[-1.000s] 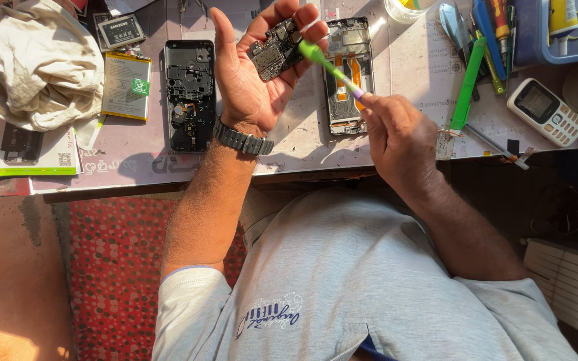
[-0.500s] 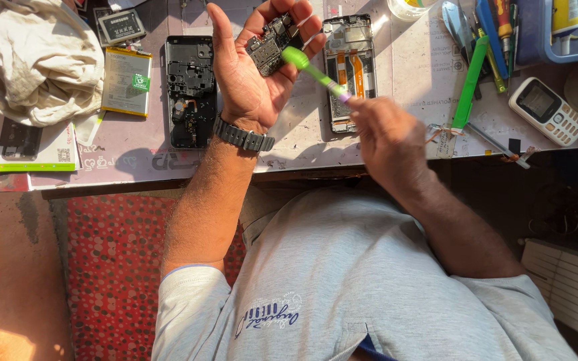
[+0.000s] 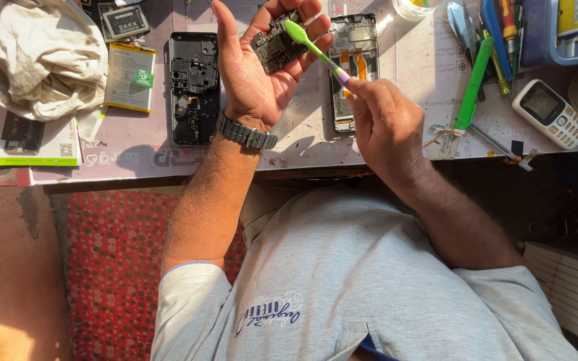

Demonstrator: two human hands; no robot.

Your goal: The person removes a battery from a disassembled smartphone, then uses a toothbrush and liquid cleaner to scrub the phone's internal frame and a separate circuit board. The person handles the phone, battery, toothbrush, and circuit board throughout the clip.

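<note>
My left hand (image 3: 255, 73) is raised palm-up over the table and holds a small dark phone circuit board (image 3: 277, 48) in its fingers. A dark wristwatch (image 3: 247, 134) is on that wrist. My right hand (image 3: 384, 124) grips a green toothbrush (image 3: 310, 45) by its handle. The brush head rests on the upper edge of the board. Just behind my hands lies an opened phone frame (image 3: 350, 67) with orange flex cables.
On the table (image 3: 309, 144) lie a black phone back housing (image 3: 195, 87), a yellow battery (image 3: 130, 77), a crumpled white cloth (image 3: 31, 53), a white keypad phone (image 3: 550, 113), green tools (image 3: 473, 83) and a blue tray (image 3: 550, 40). A red patterned mat (image 3: 112, 267) lies below.
The brush head has slid up and left across the board, then slightly back. My left hand has shifted a little, still holding the board.
</note>
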